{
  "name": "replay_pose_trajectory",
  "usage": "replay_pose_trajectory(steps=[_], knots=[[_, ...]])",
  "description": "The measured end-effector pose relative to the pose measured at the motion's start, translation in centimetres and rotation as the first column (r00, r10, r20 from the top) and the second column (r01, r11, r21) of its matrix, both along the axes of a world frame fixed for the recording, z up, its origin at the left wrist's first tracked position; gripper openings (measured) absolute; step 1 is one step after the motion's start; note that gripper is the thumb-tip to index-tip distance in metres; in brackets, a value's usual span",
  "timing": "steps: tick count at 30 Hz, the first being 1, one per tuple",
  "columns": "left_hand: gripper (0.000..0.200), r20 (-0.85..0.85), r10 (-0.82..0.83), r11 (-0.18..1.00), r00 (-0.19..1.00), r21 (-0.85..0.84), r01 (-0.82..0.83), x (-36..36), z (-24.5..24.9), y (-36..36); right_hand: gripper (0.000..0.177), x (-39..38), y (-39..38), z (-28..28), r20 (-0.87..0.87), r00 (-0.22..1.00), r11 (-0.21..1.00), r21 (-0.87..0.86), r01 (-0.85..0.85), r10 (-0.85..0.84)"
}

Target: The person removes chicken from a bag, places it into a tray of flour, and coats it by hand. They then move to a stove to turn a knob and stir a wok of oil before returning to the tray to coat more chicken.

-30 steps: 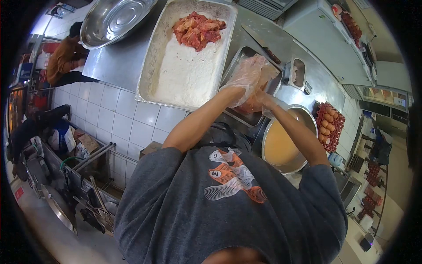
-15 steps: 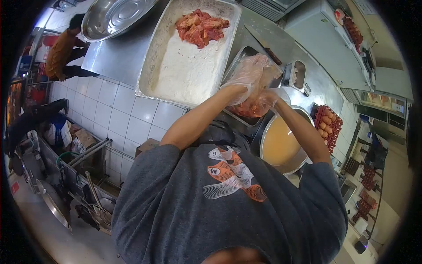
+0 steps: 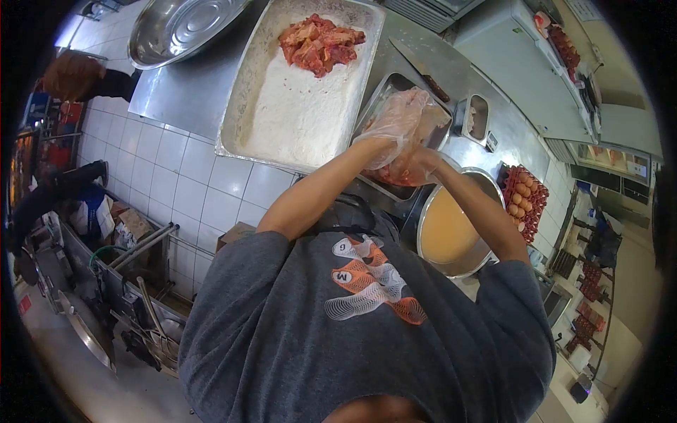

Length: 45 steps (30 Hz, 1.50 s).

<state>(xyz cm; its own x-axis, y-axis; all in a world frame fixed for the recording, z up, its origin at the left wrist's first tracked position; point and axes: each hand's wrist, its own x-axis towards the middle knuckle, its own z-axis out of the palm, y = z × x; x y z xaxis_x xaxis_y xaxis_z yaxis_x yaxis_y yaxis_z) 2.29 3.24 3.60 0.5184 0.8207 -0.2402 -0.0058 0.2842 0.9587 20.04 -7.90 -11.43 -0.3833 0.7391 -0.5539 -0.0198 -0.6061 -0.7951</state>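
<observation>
Both my hands wear clear plastic gloves and work over a metal tray (image 3: 443, 134) holding raw meat (image 3: 395, 174). My left hand (image 3: 400, 121) reaches across the tray's middle, with its fingers hard to make out through the crinkled glove. Lower down, my right hand (image 3: 417, 163) is at the meat near the tray's near end, its fingers hidden. A large pan (image 3: 234, 134) of white flour (image 3: 303, 116) lies to the left, with a heap of raw meat pieces (image 3: 321, 46) at its far end. Under my right forearm stands a pot (image 3: 493, 185) of yellowish liquid (image 3: 446, 225).
A knife (image 3: 419, 69) lies beyond the tray, beside a small metal container (image 3: 478, 118). Eggs (image 3: 520, 197) sit in a red egg tray at the right. A big metal basin (image 3: 187, 28) stands at the far left. Another person (image 3: 74, 76) is at the left edge.
My right hand has shifted slightly, drawing in closer to the meat under my left hand, which has hardly moved. The other person at the left has moved further toward the edge.
</observation>
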Motion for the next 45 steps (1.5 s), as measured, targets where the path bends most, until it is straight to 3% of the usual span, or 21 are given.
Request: replay_pose_trajectory(steps=[3,4,6,8,11,13,15,16,18,20,22,23,26,29,33,40,44,45], knots=[[0.039,-0.046,-0.011,0.998,0.999,0.058,0.013,0.5,-1.4,0.6,0.036,-1.5,1.2,5.5,0.284,0.928,0.965,0.03,-0.26,0.241],[0.039,-0.012,-0.038,0.999,0.999,0.034,0.038,0.1,-0.4,0.5,0.037,-2.3,2.0,7.4,0.445,0.811,0.895,0.047,-0.444,0.379],[0.038,0.061,-0.084,0.996,0.995,-0.012,0.085,-1.1,2.5,0.3,0.039,-3.8,3.8,11.8,0.58,0.631,0.773,0.003,-0.634,0.515],[0.037,0.008,-0.042,0.999,0.999,0.033,0.042,-1.3,2.7,0.2,0.039,-5.4,4.7,16.1,0.541,0.602,0.735,-0.047,-0.676,0.588],[0.036,0.037,-0.046,0.998,0.998,0.051,0.044,-1.8,3.1,0.2,0.032,-5.9,3.2,19.3,0.36,0.887,0.927,0.126,-0.354,0.29],[0.034,0.046,-0.058,0.995,0.997,0.084,0.054,-2.0,3.4,0.0,0.031,-3.4,1.7,15.0,0.742,0.607,0.825,0.133,-0.55,0.285],[0.032,0.008,-0.063,0.987,0.998,0.15,0.061,-2.1,3.8,-0.6,0.03,-1.7,1.1,10.6,0.879,0.337,0.729,-0.019,-0.684,0.339],[0.032,-0.003,-0.072,0.984,0.997,0.164,0.072,-2.3,4.2,-0.9,0.03,-1.1,1.8,8.8,0.866,0.249,0.68,-0.133,-0.722,0.433],[0.031,-0.029,-0.084,0.977,0.996,0.193,0.088,-2.8,5.1,-0.9,0.029,-1.7,3.0,10.4,0.799,0.254,0.693,-0.259,-0.673,0.545],[0.031,0.012,-0.071,0.986,0.997,0.155,0.069,-2.9,4.1,-0.9,0.035,-5.4,4.9,19.5,0.7,0.448,0.804,-0.315,-0.505,0.556],[0.03,0.031,-0.059,0.992,0.998,0.115,0.055,-2.9,2.9,-0.8,0.035,-6.5,5.4,23.8,0.619,0.643,0.87,-0.146,-0.47,0.451],[0.03,0.032,-0.054,0.994,0.998,0.097,0.051,-2.8,2.4,-0.5,0.035,-6.6,5.4,24.7,0.563,0.729,0.9,-0.063,-0.431,0.389],[0.03,0.006,-0.023,0.995,1.0,0.092,0.023,-3.2,2.9,0.0,0.034,-3.9,4.8,20.9,0.514,0.819,0.945,0.051,-0.324,0.253],[0.03,0.006,0.083,0.995,0.997,0.052,-0.083,-3.2,1.3,0.8,0.034,-2.1,4.9,22.1,0.361,0.915,0.98,0.005,-0.198,0.183],[0.032,0.094,0.147,0.977,0.985,-0.17,-0.129,-3.5,0.7,1.6,0.03,-2.8,6.6,29.4,0.41,0.903,0.982,-0.181,-0.055,0.126],[0.033,0.082,0.138,0.967,0.987,-0.226,-0.116,-4.4,-0.4,2.1,0.033,-1.4,12.3,35.2,0.37,0.92,0.992,-0.045,-0.118,0.126],[0.035,0.13,0.155,0.952,0.979,-0.286,-0.112,-3.9,-1.5,1.7,0.036,-3.9,17.7,36.8,0.429,0.888,0.956,0.151,-0.25,0.165],[0.035,0.148,0.161,0.965,0.976,-0.23,-0.124,-3.4,-2.9,1.4,0.034,-4.6,19.2,35.9,0.428,0.891,0.945,0.199,-0.259,0.154]])
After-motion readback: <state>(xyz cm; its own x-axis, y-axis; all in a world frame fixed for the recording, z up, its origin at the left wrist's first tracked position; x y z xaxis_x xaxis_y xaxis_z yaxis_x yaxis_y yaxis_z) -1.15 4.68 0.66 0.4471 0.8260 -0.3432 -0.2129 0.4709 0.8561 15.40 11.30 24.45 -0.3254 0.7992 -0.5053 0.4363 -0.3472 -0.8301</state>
